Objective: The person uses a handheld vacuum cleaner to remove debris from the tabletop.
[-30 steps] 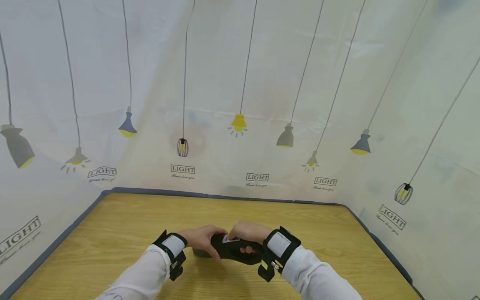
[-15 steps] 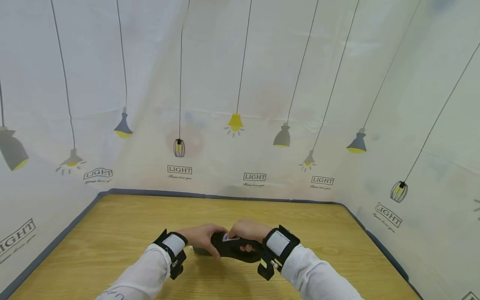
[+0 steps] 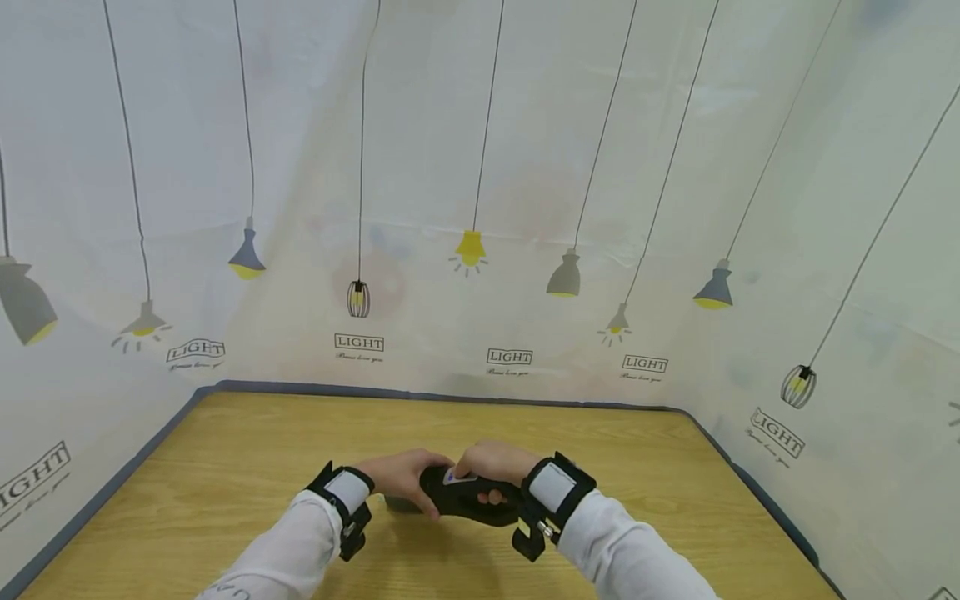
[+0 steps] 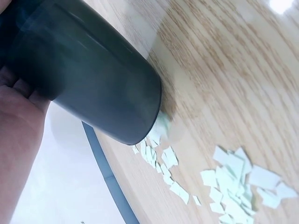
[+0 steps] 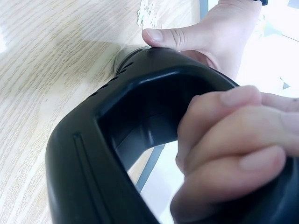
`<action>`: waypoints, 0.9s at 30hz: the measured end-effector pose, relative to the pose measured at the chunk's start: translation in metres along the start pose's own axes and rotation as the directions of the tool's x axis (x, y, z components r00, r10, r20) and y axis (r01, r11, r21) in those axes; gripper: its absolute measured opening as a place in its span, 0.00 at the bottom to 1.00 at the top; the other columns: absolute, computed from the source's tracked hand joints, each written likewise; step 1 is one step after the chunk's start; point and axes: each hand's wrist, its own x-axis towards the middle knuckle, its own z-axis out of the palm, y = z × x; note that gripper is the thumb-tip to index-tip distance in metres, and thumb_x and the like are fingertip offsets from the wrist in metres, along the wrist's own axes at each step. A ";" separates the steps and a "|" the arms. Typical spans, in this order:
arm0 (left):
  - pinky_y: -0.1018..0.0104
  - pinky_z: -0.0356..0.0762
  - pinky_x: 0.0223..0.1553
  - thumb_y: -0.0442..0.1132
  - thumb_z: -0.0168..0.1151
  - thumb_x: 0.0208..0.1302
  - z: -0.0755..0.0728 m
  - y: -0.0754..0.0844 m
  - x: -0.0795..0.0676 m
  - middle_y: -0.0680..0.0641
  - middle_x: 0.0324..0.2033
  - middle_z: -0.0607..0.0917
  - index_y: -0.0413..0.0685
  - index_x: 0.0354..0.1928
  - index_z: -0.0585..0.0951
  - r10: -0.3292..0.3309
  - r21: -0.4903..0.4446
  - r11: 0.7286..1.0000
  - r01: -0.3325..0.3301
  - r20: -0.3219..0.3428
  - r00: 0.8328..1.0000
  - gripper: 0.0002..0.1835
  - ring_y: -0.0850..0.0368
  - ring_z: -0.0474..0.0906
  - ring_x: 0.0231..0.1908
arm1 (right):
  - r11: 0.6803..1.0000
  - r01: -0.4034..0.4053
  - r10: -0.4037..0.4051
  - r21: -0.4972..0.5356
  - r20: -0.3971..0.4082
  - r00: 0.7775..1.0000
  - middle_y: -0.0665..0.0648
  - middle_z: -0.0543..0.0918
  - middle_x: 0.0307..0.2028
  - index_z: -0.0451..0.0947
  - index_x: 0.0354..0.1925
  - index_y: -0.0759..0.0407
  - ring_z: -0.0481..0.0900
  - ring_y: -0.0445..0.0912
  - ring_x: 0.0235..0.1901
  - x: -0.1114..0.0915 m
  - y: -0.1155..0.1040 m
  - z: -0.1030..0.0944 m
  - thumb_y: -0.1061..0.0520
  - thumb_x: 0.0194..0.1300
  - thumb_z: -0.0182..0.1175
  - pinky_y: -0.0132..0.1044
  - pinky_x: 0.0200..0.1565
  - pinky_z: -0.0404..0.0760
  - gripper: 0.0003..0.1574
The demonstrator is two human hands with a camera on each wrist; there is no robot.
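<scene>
A black handheld vacuum cleaner [image 3: 453, 497] is held over the wooden table, its looped handle [image 5: 77, 154] to the right. My right hand [image 3: 498, 461] grips that handle, fingers curled through the loop and thumb on top near a small light panel. Farther forward, my left hand [image 3: 399, 477] holds the body from above, its thumb [image 5: 163, 38] on the near side. In the left wrist view the smoky dust cup [image 4: 107, 84] slants down towards the table. Small pale green paper scraps [image 4: 229, 186] lie in a pile, and a thin trail of scraps [image 4: 166, 165] starts by the cup's end.
The wooden table [image 3: 262, 467] has a grey-blue edging [image 3: 420, 392] where it meets a white curtain [image 3: 450, 150] printed with hanging lamps. The curtain encloses the back and both sides. Each wrist wears a strapped camera.
The head view has shifted slightly. Both hands keep their hold on the vacuum cleaner, which stays in nearly the same place.
</scene>
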 end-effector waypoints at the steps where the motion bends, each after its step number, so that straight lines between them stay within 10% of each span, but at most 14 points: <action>1: 0.67 0.68 0.48 0.33 0.73 0.45 0.000 0.000 0.000 0.55 0.44 0.79 0.44 0.55 0.74 0.001 0.001 1.000 -0.001 0.000 1.000 0.31 0.63 0.74 0.42 | 1.000 0.003 -0.003 -0.003 -0.002 1.000 0.54 0.70 0.16 0.76 0.34 0.64 0.63 0.41 0.10 0.000 0.000 0.000 0.56 0.59 0.53 0.29 0.13 0.61 0.12; 27: 0.67 0.67 0.49 0.33 0.73 0.44 -0.001 -0.006 0.017 0.54 0.46 0.78 0.43 0.56 0.73 0.028 -0.008 1.000 -0.028 -0.007 1.000 0.33 0.63 0.73 0.43 | 0.999 -0.004 0.002 -0.043 -0.049 0.999 0.52 0.68 0.13 0.77 0.31 0.62 0.61 0.40 0.10 0.004 0.008 -0.010 0.54 0.58 0.52 0.28 0.13 0.61 0.13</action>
